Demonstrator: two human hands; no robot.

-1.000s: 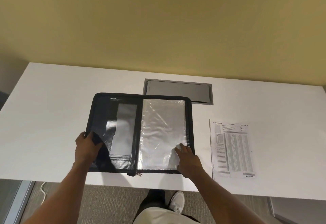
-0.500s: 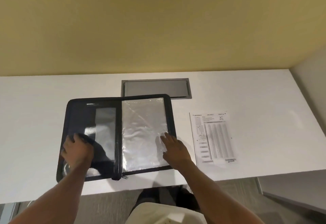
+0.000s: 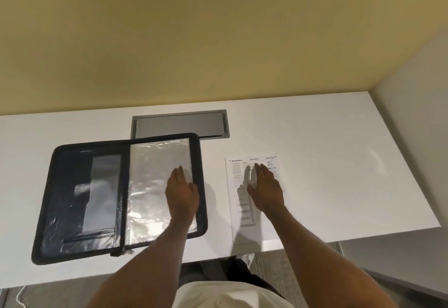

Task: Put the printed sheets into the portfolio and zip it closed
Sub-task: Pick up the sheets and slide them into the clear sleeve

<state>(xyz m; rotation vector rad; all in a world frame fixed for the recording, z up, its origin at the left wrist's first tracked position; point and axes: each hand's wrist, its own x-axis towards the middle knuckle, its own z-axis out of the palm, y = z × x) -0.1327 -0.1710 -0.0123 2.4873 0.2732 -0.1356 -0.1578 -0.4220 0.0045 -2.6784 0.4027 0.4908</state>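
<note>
A black zip portfolio (image 3: 82,201) lies open and flat on the white desk (image 3: 339,162). Its left half is dark with pockets; its right half shows clear plastic sleeves (image 3: 150,186). My left hand (image 3: 181,193) hovers over or rests on the right edge of the sleeves, fingers extended, holding nothing. The printed sheets (image 3: 257,225) lie flat to the right of the portfolio, near the desk's front edge. My right hand (image 3: 265,190) is spread above or on the upper half of the sheets, gripping nothing.
A grey cable hatch (image 3: 179,126) is set into the desk behind the portfolio. A yellow wall runs along the back and a pale wall (image 3: 412,138) closes the right side. The desk's front edge lies close to my body.
My right hand left the plastic sleeves and moved right onto the printed sheets. My left hand moved from the portfolio's left half to its right edge. The view turned right.
</note>
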